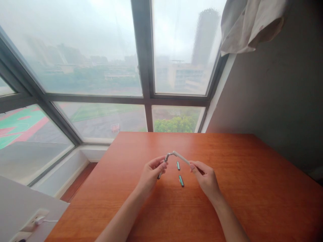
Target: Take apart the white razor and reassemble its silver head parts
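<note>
The left hand [152,173] has its fingers closed on a metal piece [167,156], the right hand [205,176] on a pale rod [181,157]; their ends meet above the worktop [242,168]. A far strip [178,165] and near strip [181,180] lie between the hands.

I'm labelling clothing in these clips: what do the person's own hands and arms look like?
The left hand and right hand are ungloved. Both forearms are bare, with no sleeve, watch or bracelet in view; I can make out no rings or markings.
</note>
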`<move>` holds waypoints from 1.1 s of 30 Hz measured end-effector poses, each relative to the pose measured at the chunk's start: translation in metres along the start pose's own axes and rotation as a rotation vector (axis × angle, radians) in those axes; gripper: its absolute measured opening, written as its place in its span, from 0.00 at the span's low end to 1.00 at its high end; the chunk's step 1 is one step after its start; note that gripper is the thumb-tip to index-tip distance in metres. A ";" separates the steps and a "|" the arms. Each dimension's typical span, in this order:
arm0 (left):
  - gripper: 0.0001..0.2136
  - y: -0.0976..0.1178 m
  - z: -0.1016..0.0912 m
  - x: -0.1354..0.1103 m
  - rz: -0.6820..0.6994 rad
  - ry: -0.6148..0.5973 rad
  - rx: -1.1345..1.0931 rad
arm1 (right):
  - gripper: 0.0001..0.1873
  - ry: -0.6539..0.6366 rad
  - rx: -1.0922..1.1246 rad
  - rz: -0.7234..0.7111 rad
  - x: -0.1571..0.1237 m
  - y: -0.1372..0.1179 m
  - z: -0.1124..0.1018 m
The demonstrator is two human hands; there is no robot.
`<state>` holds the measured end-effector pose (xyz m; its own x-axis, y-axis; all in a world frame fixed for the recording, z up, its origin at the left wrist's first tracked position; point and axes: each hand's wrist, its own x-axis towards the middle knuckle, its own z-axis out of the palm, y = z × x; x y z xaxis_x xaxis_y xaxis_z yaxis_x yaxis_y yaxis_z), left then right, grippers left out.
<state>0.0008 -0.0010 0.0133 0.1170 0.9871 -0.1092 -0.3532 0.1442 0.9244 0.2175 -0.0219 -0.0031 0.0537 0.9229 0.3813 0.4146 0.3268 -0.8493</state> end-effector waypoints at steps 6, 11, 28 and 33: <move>0.18 -0.007 -0.003 0.002 -0.012 -0.031 0.034 | 0.16 -0.042 0.061 -0.023 -0.001 -0.005 0.001; 0.19 -0.009 -0.003 0.001 -0.028 -0.039 0.037 | 0.17 -0.042 0.042 -0.028 0.000 -0.004 0.002; 0.20 -0.002 0.000 0.001 -0.027 -0.002 -0.050 | 0.20 0.036 -0.014 0.066 0.002 0.008 -0.001; 0.19 -0.003 -0.001 0.002 -0.017 0.005 -0.026 | 0.20 -0.007 0.001 0.114 0.001 0.008 0.000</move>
<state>0.0008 0.0006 0.0097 0.1181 0.9849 -0.1269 -0.3755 0.1626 0.9124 0.2213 -0.0182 -0.0097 0.0940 0.9557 0.2791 0.4048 0.2194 -0.8877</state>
